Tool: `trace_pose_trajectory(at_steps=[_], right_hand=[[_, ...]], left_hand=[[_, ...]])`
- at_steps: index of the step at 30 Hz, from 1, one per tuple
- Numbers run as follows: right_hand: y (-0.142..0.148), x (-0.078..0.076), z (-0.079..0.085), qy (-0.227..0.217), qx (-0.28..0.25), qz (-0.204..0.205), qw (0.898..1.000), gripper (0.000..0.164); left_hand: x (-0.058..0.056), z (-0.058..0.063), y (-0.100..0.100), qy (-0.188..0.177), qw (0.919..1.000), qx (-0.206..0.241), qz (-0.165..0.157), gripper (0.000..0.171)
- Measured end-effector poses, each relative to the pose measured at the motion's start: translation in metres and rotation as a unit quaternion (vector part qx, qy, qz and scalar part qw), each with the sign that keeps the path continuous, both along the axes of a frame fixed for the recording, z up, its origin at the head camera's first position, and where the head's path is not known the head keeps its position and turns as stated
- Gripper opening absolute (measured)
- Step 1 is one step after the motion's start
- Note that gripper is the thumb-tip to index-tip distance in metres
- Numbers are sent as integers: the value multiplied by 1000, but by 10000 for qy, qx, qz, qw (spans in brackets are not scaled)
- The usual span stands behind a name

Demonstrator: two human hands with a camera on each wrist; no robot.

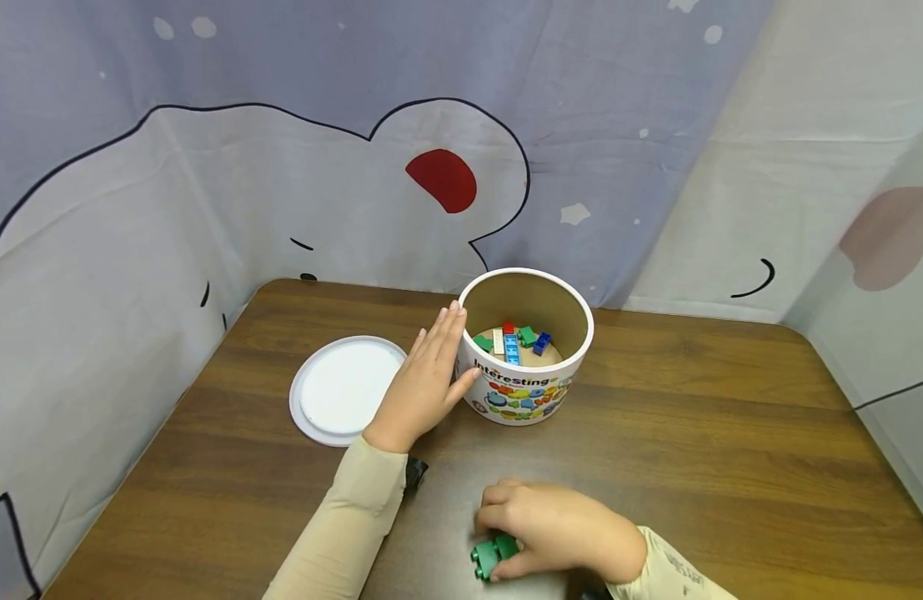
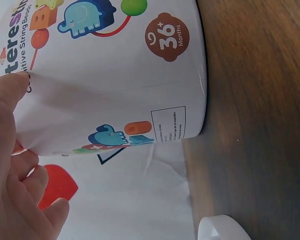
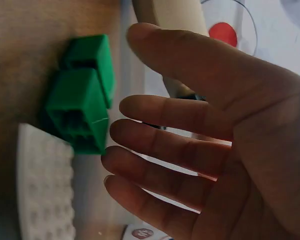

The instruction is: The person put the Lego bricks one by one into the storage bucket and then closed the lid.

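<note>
Green blocks [image 1: 487, 560] on the table [image 1: 716, 433], just beneath the right hand [image 1: 554, 527]; whether they are joined cannot be told. Work appears partway along: at least 5 blocks [image 1: 512, 348] lie inside the bucket [image 1: 523, 392], while the green ones and 1 white studded block [image 3: 45, 190] lie outside it. The lid [image 1: 350, 385] is off, flat on the table. Right fingers bend slightly and stand apart, with a wide gap between thumb and forefinger; they hold nothing, and contact with the green blocks is uncertain. Left hand [image 1: 423, 379]: fingers nearly straight, resting against the bucket's side without grasping it.
</note>
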State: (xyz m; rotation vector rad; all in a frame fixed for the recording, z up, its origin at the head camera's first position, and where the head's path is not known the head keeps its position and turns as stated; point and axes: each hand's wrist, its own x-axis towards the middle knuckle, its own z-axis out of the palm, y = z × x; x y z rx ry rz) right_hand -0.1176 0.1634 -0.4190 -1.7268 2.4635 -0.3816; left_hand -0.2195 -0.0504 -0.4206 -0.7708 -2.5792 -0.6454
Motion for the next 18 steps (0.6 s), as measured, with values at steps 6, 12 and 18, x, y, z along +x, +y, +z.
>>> trace_pose_trajectory(at_steps=[6, 12, 18], right_hand=[[-4, 1, -8, 133, 206, 108, 9996, 31], [-6, 0, -11, 110, 296, 120, 9994, 29], [-5, -4, -10, -247, 338, -94, 9991, 28]], left_hand=[[0, 0, 0, 4, 10000, -13, 16, 81], [0, 0, 0, 9, 10000, -6, 17, 81], [0, 1, 0, -20, 10000, 12, -28, 80]])
